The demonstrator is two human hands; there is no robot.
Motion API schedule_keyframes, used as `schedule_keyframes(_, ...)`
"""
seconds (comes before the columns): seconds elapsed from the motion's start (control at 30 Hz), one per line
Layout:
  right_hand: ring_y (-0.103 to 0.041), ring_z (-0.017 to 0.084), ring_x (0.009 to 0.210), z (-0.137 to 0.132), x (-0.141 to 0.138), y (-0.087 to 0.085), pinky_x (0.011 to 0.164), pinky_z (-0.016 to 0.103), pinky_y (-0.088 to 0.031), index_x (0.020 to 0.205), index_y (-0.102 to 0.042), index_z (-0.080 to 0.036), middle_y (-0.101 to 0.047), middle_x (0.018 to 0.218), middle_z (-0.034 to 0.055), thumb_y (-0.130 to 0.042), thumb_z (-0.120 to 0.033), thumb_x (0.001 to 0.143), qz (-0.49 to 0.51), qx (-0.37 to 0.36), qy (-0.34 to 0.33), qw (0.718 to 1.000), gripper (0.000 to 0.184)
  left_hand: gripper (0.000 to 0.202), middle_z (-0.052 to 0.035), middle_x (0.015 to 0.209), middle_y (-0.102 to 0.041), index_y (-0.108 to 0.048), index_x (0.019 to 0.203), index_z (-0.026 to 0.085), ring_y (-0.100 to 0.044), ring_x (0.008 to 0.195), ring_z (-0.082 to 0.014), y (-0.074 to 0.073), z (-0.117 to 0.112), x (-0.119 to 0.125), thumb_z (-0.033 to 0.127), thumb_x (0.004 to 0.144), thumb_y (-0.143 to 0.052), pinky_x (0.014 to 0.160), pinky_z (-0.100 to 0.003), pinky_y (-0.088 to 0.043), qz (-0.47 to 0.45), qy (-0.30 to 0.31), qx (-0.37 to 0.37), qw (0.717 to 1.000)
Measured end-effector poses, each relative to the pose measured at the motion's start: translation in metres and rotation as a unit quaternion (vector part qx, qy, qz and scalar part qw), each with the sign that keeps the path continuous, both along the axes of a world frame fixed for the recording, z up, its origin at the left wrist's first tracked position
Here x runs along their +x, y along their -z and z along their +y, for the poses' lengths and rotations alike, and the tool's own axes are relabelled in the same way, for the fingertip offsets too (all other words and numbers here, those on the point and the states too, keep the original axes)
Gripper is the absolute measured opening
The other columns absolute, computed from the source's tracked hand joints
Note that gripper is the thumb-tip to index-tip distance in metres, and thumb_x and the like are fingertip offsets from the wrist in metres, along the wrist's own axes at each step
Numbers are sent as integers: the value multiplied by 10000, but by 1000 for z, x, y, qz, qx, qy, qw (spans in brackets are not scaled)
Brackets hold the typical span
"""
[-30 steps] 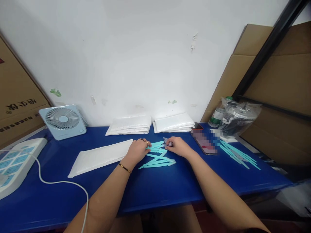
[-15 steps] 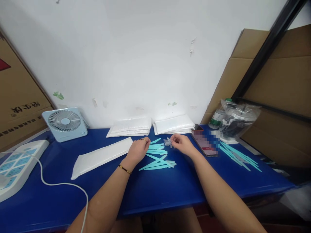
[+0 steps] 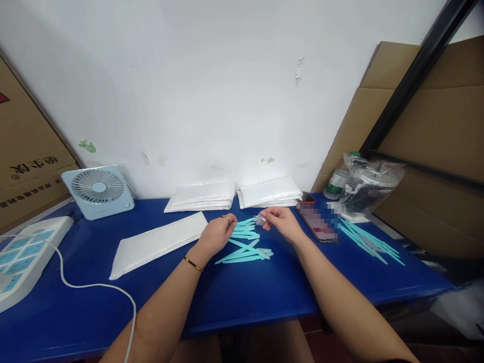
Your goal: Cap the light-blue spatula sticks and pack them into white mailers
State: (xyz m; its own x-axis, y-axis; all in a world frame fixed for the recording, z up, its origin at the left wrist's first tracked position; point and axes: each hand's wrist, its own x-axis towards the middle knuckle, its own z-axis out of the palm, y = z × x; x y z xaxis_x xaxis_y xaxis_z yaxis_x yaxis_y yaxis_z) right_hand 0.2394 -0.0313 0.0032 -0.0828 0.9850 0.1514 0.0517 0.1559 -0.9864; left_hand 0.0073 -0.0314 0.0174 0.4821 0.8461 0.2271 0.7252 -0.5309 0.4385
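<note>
Pinched in my left hand is a slim teal plastic stick, pointing right. My right hand has its thumb and fingers closed on small translucent pieces, which I cannot make out exactly. The stick's right end meets these pieces or lies right beside them. Several teal sticks lie just below, partly under my left fingers. Closer to me, a crossed group of teal sticks rests on the blue table, with paler translucent right ends.
A white padded envelope lies left of my hands. Two stacks of envelopes, a left stack and a right stack, stand by the wall. A phone, more teal sticks, a fan and a power strip sit around.
My right hand has moved slightly left with the translucent pieces, closing the gap to the stick's end. My left hand has stayed nearly in place.
</note>
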Motion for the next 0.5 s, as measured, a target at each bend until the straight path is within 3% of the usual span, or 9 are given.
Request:
schedule_keyframes(0.23,-580,101,486,-6,-6,-1,479,220,-472,739,-644,-126,-640,606,17,-679,-481,705,-18,-18,-47,999,358,199,-3,728,-608,-560,895,206,-560,685,-151,0,-5,5,277,894,-375,603,-249,-367,-18,22,-10,1000)
schedule_keyframes(0.4,-613,133,505,-13,-1,-8,493,243,-490,721,-653,-118,-656,592,34,-695,-473,685,-86,-76,-164,980,359,204,-5,742,-650,-602,860,206,-578,683,-147,-3,-12,8,296,875,-419,590,-238,-372,-11,50,-42,998)
schedule_keyframes(0.5,-619,140,524,-12,8,-10,504,246,-483,768,-669,-116,-667,619,45,-672,-471,705,-128,-82,-186,971,361,222,-11,768,-671,-628,862,205,-589,702,-151,-3,-14,9,312,866,-433,599,-234,-381,2,56,-55,997)
